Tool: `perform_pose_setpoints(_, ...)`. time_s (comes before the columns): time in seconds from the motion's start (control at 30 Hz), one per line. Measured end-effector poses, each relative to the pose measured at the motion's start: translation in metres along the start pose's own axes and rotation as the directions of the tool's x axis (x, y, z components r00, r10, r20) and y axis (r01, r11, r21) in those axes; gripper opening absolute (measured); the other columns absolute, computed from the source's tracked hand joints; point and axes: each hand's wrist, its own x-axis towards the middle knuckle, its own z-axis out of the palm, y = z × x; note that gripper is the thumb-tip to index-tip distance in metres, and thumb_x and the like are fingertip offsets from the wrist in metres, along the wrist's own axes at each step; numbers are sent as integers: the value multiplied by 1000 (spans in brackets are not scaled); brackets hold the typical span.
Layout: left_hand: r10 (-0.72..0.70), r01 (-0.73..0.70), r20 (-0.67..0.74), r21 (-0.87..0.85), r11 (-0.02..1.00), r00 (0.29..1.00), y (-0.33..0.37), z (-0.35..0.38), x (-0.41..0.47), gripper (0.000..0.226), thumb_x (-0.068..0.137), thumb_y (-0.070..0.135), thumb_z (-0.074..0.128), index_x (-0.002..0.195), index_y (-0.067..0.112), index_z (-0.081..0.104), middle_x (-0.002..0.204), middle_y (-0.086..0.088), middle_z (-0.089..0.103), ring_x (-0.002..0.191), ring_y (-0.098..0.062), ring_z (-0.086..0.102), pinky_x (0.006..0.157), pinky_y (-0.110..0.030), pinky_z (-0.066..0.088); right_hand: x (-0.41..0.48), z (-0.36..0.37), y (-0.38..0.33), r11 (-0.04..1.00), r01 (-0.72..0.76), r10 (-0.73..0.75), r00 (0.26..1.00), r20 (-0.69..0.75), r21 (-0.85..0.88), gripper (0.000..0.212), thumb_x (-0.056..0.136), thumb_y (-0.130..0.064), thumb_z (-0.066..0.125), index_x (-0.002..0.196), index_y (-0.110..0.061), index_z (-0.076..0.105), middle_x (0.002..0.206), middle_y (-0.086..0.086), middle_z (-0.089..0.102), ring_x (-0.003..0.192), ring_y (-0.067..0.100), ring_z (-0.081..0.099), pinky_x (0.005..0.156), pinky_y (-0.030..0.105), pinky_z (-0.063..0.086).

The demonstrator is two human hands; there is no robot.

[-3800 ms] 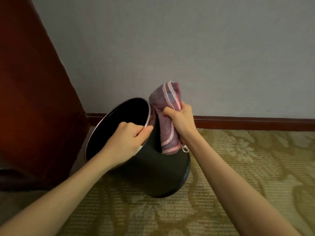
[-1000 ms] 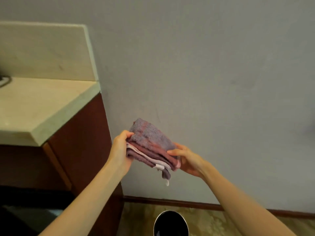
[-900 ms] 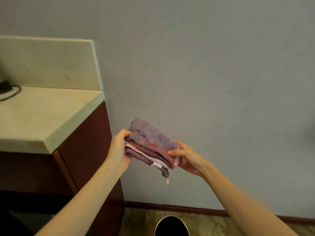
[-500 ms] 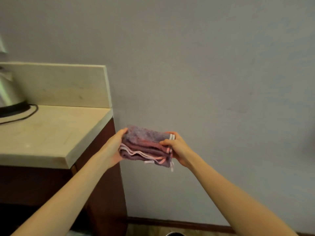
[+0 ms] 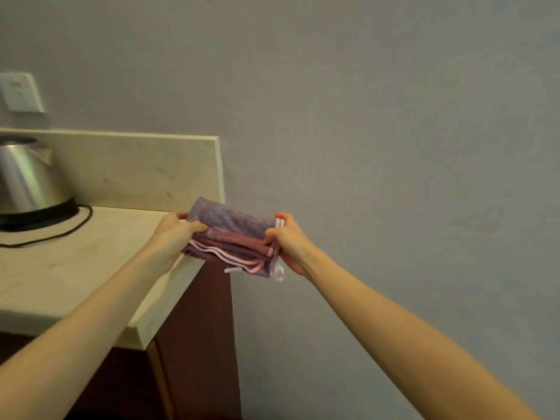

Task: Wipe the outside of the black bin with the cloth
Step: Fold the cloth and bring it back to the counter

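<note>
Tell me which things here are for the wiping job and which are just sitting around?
For the job:
- cloth, folded, held at its ends by the left hand and the right hand
- the black bin is out of view

Just sitting around:
- kettle with its cord, on the counter
- wall socket

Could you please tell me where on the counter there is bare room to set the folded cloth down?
The counter is bare from its near edge up to the cord, and along its right end below the backsplash. The far left corner is crowded by the kettle on its base. The cloth, held by the left hand and right hand, is at that right end.
</note>
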Motion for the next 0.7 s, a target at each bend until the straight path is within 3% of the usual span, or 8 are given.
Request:
perform_pose_setpoints(0.07,24,-15,-109,83,996,994,-6,-16,28,46,79,2,64,123,0,52,110,-25,65,97,-34,64,85,-44,52,19,18,-5,1000,9,-10,999,-33,-20,46,78,12,51,115,-9,32,84,8,43,61,15,46,43,22,41)
perform_pose_setpoints(0.17,87,-13,-236,300,954,968,-16,-37,62,48,78,15,69,122,4,53,117,-24,63,106,-35,61,93,-47,48,53,44,-7,993,62,-72,993,-97,-103,45,78,7,62,102,-12,30,89,10,45,69,17,49,52,24,43)
perform_pose_setpoints(0.33,183,-29,-306,447,894,934,-30,-60,105,42,85,15,64,123,-1,52,123,-28,59,114,-40,56,94,-43,42,107,95,1,964,145,-179,974,-139,-225,43,72,-3,72,73,-23,33,84,17,55,76,29,58,70,47,51)
perform_pose_setpoints(0.43,206,-25,-297,515,857,932,-47,-69,124,38,89,14,60,123,-2,52,122,-30,59,114,-42,55,91,-42,41,124,111,13,933,162,-210,970,-120,-320,35,74,-7,73,73,-16,39,83,10,52,76,24,54,64,35,44)
perform_pose_setpoints(0.57,273,-91,-220,599,796,937,-64,-68,142,35,91,16,57,121,-3,55,120,-30,61,112,-42,56,89,-41,41,143,108,38,899,181,-262,952,-157,-400,25,78,-9,70,81,-12,45,101,20,56,78,21,47,61,21,29)
perform_pose_setpoints(0.7,300,-119,-175,650,751,938,-67,-67,157,30,93,18,56,115,-1,59,115,-30,64,107,-43,58,85,-42,41,161,100,43,886,182,-282,942,-183,-427,33,76,-14,75,65,-18,44,100,21,58,77,19,49,62,19,30)
